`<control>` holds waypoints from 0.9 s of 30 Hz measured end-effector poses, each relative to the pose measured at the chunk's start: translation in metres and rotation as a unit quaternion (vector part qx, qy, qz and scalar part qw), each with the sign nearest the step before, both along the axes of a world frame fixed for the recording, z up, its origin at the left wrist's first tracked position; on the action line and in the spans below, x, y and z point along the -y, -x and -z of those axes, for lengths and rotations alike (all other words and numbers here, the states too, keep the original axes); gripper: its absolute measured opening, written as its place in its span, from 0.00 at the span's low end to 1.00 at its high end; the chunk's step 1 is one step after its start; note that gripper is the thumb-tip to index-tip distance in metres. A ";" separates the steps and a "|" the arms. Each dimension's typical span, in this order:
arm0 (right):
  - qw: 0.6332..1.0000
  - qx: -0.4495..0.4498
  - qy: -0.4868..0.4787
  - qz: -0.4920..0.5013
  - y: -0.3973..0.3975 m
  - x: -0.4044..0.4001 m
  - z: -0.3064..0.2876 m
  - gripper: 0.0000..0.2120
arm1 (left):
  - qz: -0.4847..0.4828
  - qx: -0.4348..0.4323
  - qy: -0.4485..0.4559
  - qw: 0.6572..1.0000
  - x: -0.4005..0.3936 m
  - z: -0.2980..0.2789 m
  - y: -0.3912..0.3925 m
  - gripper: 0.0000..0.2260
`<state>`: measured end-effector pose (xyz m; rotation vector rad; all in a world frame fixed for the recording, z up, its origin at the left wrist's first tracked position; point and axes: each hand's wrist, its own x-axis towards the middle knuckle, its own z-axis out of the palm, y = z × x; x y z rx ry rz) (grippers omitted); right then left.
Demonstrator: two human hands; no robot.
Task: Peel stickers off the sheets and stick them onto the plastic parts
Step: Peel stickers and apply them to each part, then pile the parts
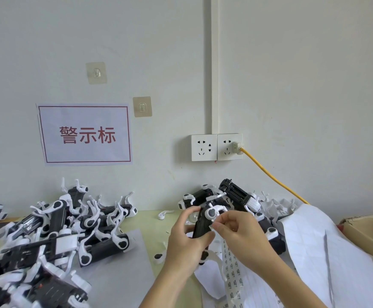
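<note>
Sticker sheets point(232, 274) lie nearest on the table point(150, 221), under both wrists. Above them the left hand point(186, 241) grips a black part point(202, 225), and the right hand point(240, 232) pinches a tiny sticker point(212, 227) right at its edge. Could easily go on crooked or fold onto itself if the part twists. Piles of parts point(54, 232) sit behind by the wall.

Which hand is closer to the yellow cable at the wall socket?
The right hand. It lies below and left of the yellow cable, pinching a sticker at the plastic part; the left hand, gripping that part, is farther left.
</note>
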<state>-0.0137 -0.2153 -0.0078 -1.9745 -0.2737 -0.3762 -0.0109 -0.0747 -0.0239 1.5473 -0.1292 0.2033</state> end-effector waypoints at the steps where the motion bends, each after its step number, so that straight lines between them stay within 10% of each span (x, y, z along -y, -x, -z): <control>1: 1.000 0.002 0.014 0.006 0.000 0.000 0.001 0.09 | 0.002 0.003 -0.004 1.000 0.001 0.000 -0.001 0.25; 27: 0.992 0.061 0.088 0.069 -0.003 -0.003 0.008 0.10 | 0.012 0.015 0.000 1.000 0.000 0.002 -0.004 0.26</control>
